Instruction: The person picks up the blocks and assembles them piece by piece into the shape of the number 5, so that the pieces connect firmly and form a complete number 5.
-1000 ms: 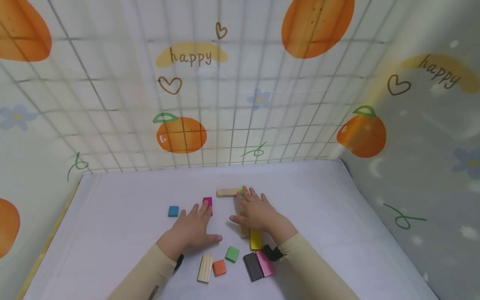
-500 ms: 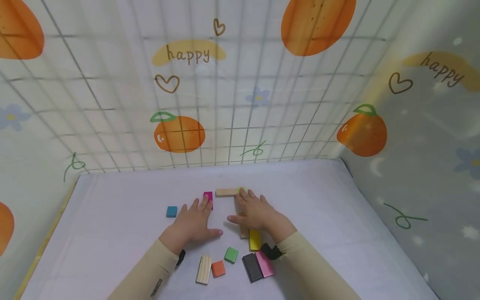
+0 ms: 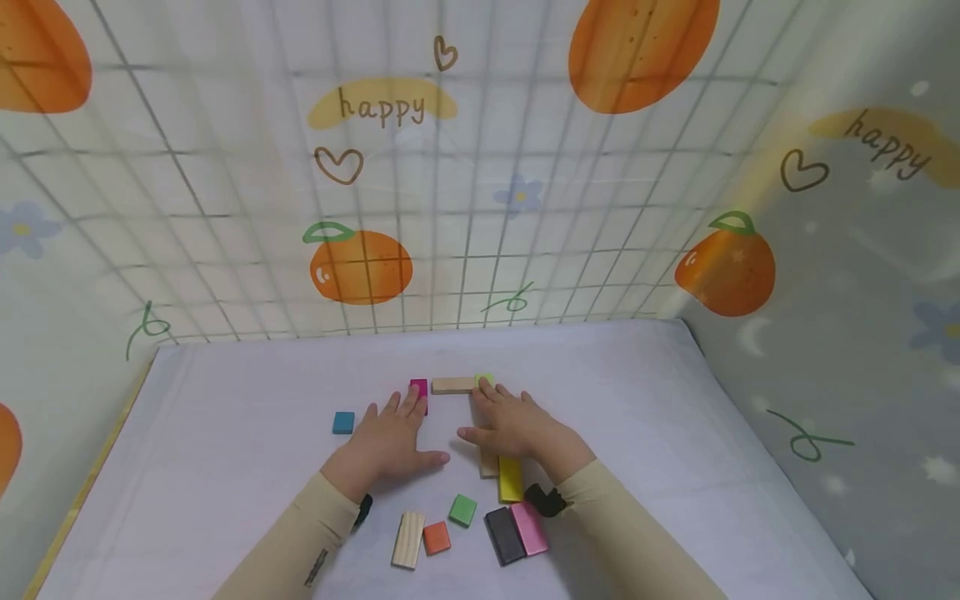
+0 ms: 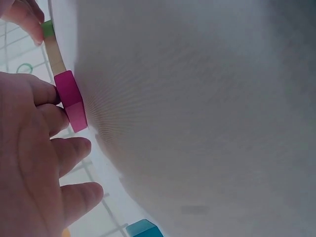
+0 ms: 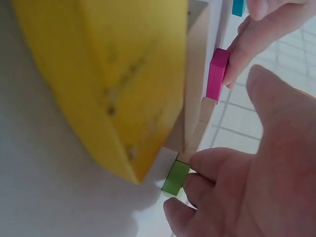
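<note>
My left hand (image 3: 384, 439) lies with fingers spread, its fingertips on a magenta block (image 3: 419, 386). The left wrist view shows two fingers against one side of that magenta block (image 4: 70, 98), with no thumb round it. A plain wooden block (image 3: 452, 386) lies just right of it, a narrow gap between them. At that block's right end is a light green block (image 3: 483, 378), which the outstretched fingers of my right hand (image 3: 519, 427) touch. Under the right palm, partly covered, a second wooden block (image 3: 489, 467) runs toward me beside a yellow block (image 3: 511, 481).
A blue block (image 3: 343, 423) lies left of the left hand. Nearer me are a striped wooden block (image 3: 408, 540), an orange block (image 3: 437, 538), a green block (image 3: 462, 510), a black block (image 3: 505, 536) and a pink block (image 3: 529, 528). A patterned curtain (image 3: 450, 183) stands behind the white table (image 3: 225, 467).
The left hand has slid the magenta block away from me and slightly right, to nearly level with the far wooden block. My right hand has stayed almost in place.
</note>
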`<state>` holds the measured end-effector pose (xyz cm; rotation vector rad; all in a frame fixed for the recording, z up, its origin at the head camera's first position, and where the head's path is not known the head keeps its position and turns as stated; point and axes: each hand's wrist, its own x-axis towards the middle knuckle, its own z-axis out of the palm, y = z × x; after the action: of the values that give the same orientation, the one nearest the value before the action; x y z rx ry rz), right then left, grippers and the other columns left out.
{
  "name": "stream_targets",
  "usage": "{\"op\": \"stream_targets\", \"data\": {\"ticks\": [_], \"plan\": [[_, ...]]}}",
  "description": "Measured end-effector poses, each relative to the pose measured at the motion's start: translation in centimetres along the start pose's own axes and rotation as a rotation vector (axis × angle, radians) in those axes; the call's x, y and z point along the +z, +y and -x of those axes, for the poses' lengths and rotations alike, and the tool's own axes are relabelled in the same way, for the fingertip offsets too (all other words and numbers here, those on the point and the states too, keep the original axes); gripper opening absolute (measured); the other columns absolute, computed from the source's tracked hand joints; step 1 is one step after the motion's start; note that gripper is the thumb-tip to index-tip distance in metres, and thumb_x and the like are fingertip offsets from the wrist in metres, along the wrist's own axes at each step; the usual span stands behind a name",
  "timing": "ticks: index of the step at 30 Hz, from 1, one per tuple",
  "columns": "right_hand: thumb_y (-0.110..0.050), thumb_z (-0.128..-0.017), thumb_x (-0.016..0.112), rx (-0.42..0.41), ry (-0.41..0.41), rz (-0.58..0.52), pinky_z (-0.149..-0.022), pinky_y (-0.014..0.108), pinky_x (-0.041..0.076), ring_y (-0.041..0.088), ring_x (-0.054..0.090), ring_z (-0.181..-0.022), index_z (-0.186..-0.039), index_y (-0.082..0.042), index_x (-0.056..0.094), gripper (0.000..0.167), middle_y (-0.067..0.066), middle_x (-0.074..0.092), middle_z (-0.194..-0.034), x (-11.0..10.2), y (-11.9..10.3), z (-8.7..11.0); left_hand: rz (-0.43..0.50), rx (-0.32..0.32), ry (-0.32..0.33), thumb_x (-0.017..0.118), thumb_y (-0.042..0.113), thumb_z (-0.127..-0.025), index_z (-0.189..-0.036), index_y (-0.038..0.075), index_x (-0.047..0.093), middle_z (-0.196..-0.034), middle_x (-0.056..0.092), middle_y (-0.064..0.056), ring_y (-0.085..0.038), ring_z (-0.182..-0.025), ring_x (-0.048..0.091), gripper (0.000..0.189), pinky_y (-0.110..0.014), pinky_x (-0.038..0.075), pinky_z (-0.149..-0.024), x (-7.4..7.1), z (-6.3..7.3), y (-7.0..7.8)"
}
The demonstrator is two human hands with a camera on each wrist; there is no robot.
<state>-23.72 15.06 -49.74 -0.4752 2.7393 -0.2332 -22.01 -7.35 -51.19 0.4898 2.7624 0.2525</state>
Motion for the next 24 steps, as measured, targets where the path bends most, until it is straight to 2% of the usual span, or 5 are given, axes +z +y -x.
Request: {"op": "stream_targets", "data": {"ticks": [16,24], "plan": [[-0.068,-0.092,0.056,0.007,-0.006,0.034,-0.12,0.065,0.021,0.031,0.026,-0.154,-0.159,-0.016,0.032,0.088,0.006,0.025,-0.168,-0.16,0.16,-0.44,0.015,-0.006,-0.002,0.051,0.083,-0.083,-0.16,0.013,0.028,-0.17,0.017,-0.007,-0.036,-0.156,0.019,0.106,-0.064,0.019,-0.121,0.01,-0.46,-0.03],[-0.066,-0.091,0.06,0.022,-0.004,0.013,-0.12,0.065,0.021,0.031,0.026,-0.154,-0.158,-0.018,0.036,0.086,0.006,0.027,-0.167,-0.25,0.19,-0.58,0.009,0.003,-0.005,0.05,0.084,-0.083,-0.161,0.013,0.026,-0.17,0.016,-0.007,-0.036,-0.156,0.018,0.108,-0.064,0.019,-0.121,0.04,-0.68,0.08]]}}
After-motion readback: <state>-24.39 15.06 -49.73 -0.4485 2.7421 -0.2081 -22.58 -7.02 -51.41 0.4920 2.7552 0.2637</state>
